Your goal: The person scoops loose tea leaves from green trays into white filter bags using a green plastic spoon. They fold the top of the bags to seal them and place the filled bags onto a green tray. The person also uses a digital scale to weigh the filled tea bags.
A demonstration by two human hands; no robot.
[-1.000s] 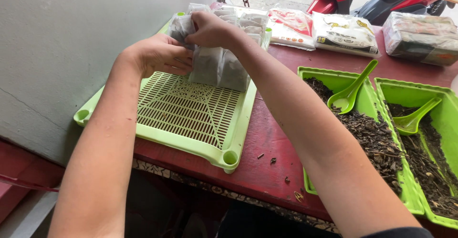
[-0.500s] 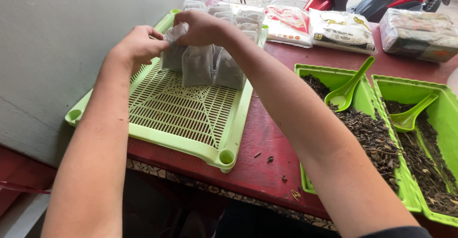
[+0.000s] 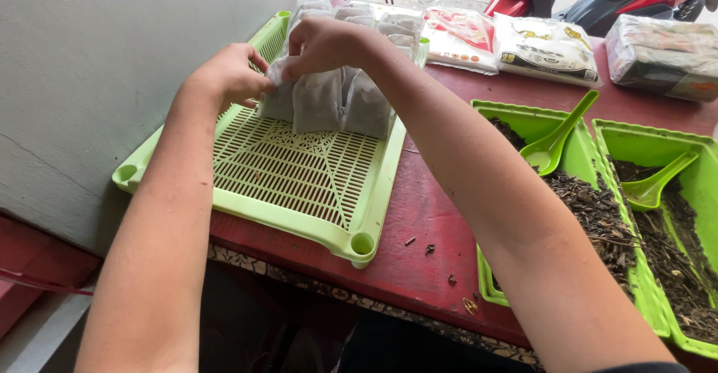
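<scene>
Here both hands meet at the far end of the green slatted tray (image 3: pixel 299 186), where a row of small filled sachets (image 3: pixel 333 104) stands upright against the packed rows behind. The left hand (image 3: pixel 228 77) sits at the left end of that front row, its fingers curled in and pressed against the outermost sachet; whether it pinches the sachet's edge or only steadies it I cannot tell, since the knuckles hide the fingertips. The right hand (image 3: pixel 325 44) comes in from above and the right, arched over the top edges of the same row, fingers bent down and closed on the upper rim of a sachet near the left end. So the sachets lie directly beneath the right hand and just to the right of the left hand, and the row runs left to right across the tray, at right angles to the forearms. Each sachet stands with its long axis roughly vertical. The right hand is on top; the left only flanks the row. The near half of the tray holds nothing. To the right on the red surface (image 3: pixel 419 246) stand two green tubs (image 3: pixel 497 291) of dark dried leaf, each with a green scoop (image 3: pixel 557 137), well apart from both hands.
</scene>
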